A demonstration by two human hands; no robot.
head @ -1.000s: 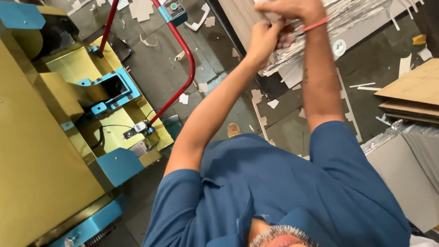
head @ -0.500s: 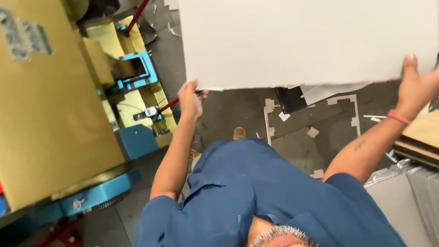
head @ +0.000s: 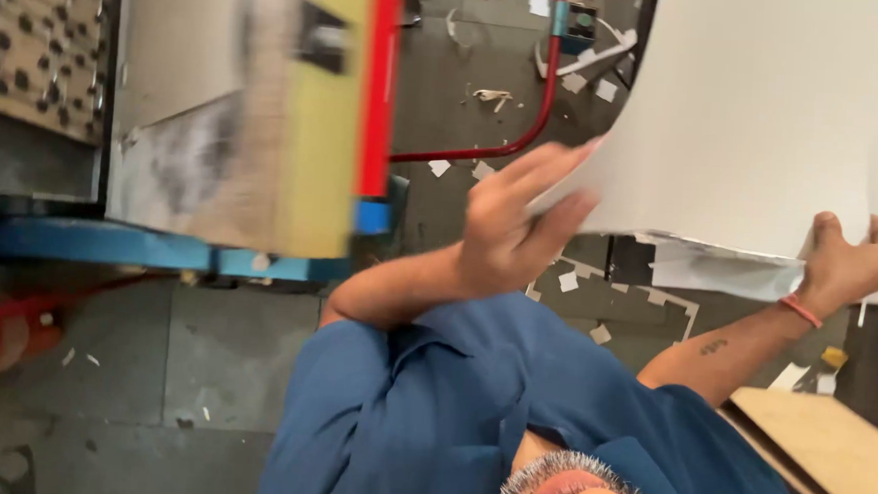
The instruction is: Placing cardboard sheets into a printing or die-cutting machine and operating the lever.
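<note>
Head view: a person in a blue shirt holds a white sheet (head: 766, 114) aloft, left hand (head: 515, 231) gripping its left edge, right hand (head: 844, 263) clasping the lower right edge, beside a yellow machine (head: 305, 120) above a scrap-littered floor (head: 467, 88).

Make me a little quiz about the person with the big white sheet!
1. The red wristband is on: A the left hand, B the right hand, C both.
2. True or false: nobody is touching the big white sheet.
3. Fill in: the thin bent bar behind the sheet is coloured ____.
Key: 1 B. 2 False, as both hands grip its lower edge. 3 Red.
</note>
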